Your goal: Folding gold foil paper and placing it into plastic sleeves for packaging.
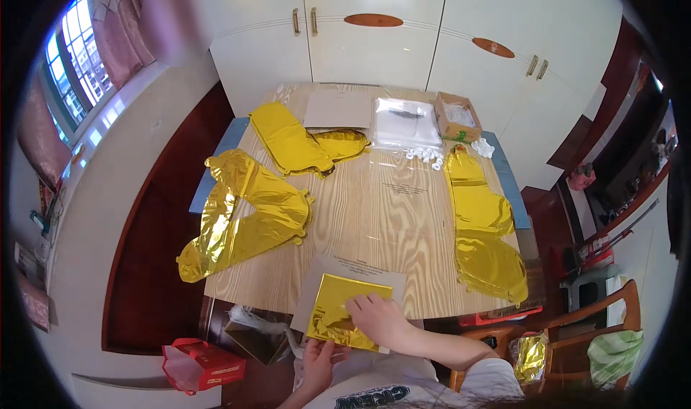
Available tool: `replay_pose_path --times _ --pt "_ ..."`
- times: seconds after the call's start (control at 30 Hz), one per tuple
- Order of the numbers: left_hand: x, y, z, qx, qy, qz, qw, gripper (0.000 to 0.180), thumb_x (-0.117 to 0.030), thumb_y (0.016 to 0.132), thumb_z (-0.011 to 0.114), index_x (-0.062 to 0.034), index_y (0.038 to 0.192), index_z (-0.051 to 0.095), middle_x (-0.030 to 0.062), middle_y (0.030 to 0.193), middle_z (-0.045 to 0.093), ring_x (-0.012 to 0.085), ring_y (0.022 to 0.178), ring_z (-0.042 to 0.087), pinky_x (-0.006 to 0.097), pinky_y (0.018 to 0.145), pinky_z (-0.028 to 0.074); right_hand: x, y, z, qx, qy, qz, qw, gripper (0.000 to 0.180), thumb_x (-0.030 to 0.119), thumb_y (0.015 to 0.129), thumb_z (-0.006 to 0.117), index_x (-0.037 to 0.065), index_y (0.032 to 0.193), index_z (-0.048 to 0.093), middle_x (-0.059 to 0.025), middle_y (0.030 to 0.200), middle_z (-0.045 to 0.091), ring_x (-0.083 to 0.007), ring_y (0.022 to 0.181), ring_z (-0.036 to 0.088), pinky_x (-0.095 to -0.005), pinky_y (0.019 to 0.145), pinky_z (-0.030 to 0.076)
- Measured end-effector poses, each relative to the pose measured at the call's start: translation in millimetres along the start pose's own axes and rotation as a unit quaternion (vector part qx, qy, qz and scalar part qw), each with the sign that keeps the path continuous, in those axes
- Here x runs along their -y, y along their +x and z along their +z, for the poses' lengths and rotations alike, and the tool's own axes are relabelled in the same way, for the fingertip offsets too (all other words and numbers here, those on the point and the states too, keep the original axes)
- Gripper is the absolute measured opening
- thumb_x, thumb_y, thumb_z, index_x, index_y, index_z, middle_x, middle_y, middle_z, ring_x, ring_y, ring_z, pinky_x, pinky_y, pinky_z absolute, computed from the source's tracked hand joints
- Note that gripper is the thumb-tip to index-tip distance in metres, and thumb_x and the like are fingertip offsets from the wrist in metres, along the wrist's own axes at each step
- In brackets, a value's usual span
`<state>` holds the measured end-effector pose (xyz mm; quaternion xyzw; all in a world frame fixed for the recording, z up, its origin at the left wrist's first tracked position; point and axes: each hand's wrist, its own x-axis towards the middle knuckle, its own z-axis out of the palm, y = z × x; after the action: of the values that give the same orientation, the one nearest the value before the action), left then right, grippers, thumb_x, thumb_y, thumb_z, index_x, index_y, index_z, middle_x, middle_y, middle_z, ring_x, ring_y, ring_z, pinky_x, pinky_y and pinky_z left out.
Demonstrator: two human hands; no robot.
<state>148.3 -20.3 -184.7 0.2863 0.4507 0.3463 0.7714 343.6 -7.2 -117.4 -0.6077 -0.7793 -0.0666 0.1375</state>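
A folded gold foil balloon [338, 305] lies on a grey card sleeve [324, 276] at the near edge of the wooden table [381, 215]. My right hand [378, 319] rests flat on the foil's right part, fingers pressed on it. My left hand [317, 358] grips the foil's lower edge from below the table edge. Partly inflated gold foil balloons lie around: a large one [245, 222] at the left, one [295, 143] at the far left, and a long one [482, 222] along the right side.
At the far end lie a grey card [338, 108], a clear plastic bag [407, 121], a small cardboard box [457, 117] and small white pieces [425, 153]. A red bag [201, 366] sits on the floor at left. A wooden chair [590, 323] stands at right.
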Motion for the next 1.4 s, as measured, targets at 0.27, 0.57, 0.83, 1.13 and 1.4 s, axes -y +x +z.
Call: replay_pose_path --times 0.27,0.57,0.83,1.13,1.4 --pt "-6 8 1 0.005 0.009 0.020 1.000 0.015 -0.006 0.099 0.051 0.0007 0.113 0.055 0.0111 0.096 0.068 0.0188 0.076 0.070 0.028 0.065 0.058 8 17 9 -0.018 -0.009 -0.062 0.998 0.016 0.020 0.075 0.063 0.013 0.088 0.058 0.0011 0.079 0.054 -0.0151 0.075 0.058 -0.0280 0.057 0.047" --pt "-2 11 4 -0.024 0.039 0.067 0.997 0.009 -0.006 0.097 0.057 0.0000 0.099 0.064 0.0046 0.083 0.067 0.0116 0.071 0.064 0.025 0.065 0.054 15 9 1 -0.029 -0.003 -0.079 0.996 0.015 0.022 0.076 0.062 0.013 0.088 0.059 0.0018 0.081 0.054 -0.0132 0.075 0.058 -0.0268 0.054 0.046" --pt "7 14 14 -0.048 -0.107 0.062 0.991 0.009 -0.006 0.095 0.060 0.0012 0.095 0.065 0.0044 0.085 0.065 0.0116 0.077 0.063 0.025 0.072 0.053 17 8 7 -0.014 0.026 -0.049 0.998 0.019 0.021 0.077 0.062 0.012 0.094 0.060 0.0007 0.082 0.055 -0.0150 0.077 0.058 -0.0278 0.057 0.046" --pt "14 22 21 -0.028 -0.168 0.044 0.984 0.009 -0.002 0.095 0.058 0.0033 0.096 0.066 0.0106 0.095 0.068 0.0174 0.086 0.067 0.030 0.080 0.057 6 -8 -1 0.005 0.093 -0.045 0.995 0.031 0.025 0.075 0.065 0.011 0.103 0.061 -0.0017 0.092 0.057 -0.0199 0.090 0.057 -0.0349 0.075 0.042" --pt "12 29 22 -0.027 -0.125 0.037 0.991 0.007 -0.001 0.092 0.063 0.0038 0.096 0.067 0.0100 0.095 0.068 0.0164 0.087 0.066 0.028 0.082 0.055 1 -5 -1 -0.042 0.107 -0.017 0.993 0.032 0.023 0.074 0.067 0.010 0.103 0.062 -0.0031 0.099 0.057 -0.0207 0.096 0.055 -0.0360 0.079 0.042"
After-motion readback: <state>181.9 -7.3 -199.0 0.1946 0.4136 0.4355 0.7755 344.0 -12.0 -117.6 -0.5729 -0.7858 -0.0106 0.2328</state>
